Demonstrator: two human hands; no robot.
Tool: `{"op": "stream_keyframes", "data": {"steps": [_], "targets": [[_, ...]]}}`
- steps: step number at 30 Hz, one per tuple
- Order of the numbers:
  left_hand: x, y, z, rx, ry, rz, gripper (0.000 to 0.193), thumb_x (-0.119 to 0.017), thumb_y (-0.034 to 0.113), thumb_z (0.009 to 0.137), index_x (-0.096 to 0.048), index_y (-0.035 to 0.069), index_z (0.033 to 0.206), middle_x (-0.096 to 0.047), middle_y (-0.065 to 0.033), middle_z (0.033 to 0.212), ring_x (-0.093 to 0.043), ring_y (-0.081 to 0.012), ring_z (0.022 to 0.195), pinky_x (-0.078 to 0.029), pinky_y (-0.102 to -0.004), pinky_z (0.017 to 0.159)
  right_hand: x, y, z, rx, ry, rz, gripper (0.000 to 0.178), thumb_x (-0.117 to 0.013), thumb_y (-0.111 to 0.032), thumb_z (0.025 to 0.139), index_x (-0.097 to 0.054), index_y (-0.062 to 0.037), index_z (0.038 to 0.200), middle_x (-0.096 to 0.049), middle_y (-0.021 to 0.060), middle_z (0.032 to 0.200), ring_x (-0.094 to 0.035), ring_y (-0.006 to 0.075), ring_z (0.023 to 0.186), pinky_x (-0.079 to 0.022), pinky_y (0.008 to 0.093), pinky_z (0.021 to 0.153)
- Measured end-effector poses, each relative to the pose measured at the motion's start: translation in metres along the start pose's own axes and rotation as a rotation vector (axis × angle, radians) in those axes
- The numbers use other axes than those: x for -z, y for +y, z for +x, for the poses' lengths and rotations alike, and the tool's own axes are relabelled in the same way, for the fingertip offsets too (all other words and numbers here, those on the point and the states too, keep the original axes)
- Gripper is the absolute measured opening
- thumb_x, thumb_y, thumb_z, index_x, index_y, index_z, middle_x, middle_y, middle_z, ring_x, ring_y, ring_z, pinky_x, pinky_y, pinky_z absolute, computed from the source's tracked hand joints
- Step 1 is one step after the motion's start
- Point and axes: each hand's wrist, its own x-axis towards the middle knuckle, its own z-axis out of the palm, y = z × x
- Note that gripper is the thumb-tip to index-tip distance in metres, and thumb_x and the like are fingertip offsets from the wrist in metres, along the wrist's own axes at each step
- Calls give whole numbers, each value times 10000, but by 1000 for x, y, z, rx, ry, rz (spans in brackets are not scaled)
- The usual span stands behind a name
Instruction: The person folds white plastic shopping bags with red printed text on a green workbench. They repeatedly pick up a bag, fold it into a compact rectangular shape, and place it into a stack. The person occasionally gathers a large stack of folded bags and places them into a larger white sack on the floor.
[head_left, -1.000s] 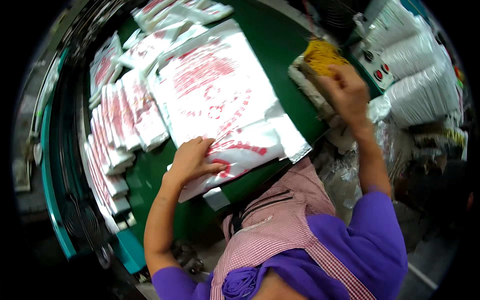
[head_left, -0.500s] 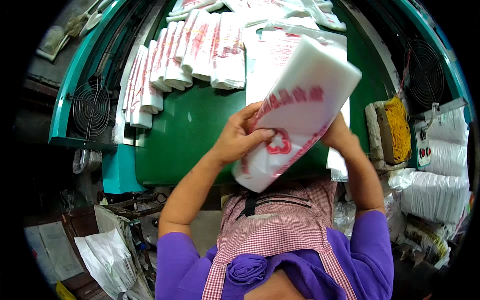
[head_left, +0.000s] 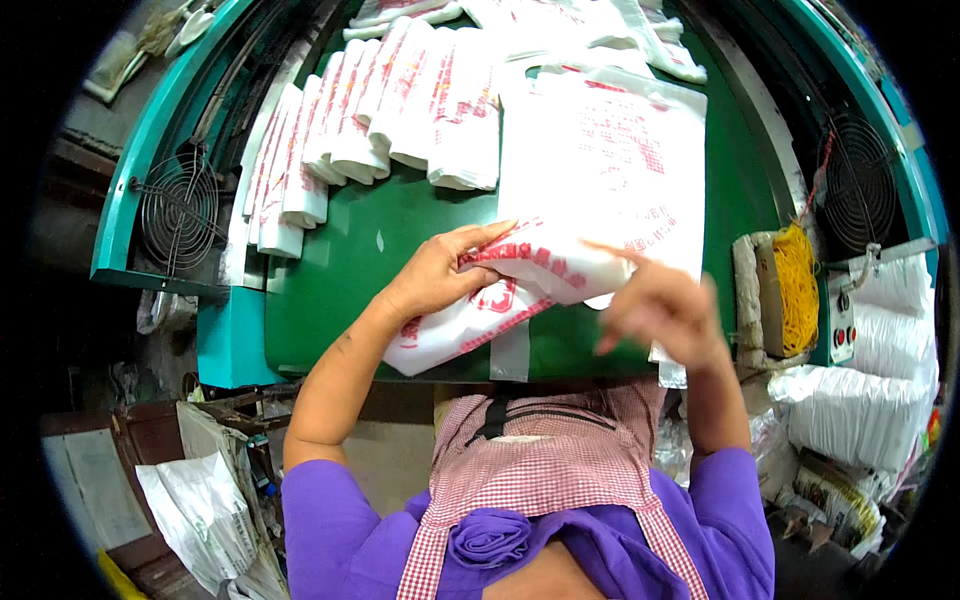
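Left hand (head_left: 445, 272) grips the bag (head_left: 520, 290), its right end lower than before; right hand (head_left: 668, 308), blurred, spreads beside it.

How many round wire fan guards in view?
2. One round metal wire fan guard is left of the flat green work surface; the other round metal wire fan guard is right of it. More may be hidden in the dark picture edges.
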Motion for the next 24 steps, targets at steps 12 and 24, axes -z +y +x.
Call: {"op": "stream_keyframes", "data": {"steps": [12, 24], "targets": [[187, -79, -10, 187, 923, 500, 422, -546, 84, 865, -541, 41, 1285, -597, -173, 1159, -572, -226, 1051, -449, -346, 918, 8, 82, -42, -271, -52, -958, 533, -707, -132, 733, -528, -79, 1231, -488, 142, 1306, -443, 327, 1214, -355, 417, 1013], [-45, -18, -59, -319, -202, 806, 719, -744, 393, 714, -463, 216, 1352, -308, -99, 1491, -210, -339, 1405, -120, -568, 1121, -3, 92, -55, -314, -151, -782, 283, -638, -7, 696, -540, -36, 959, -537, 100, 1076, -518, 299, 1010, -469, 391, 819]]}}
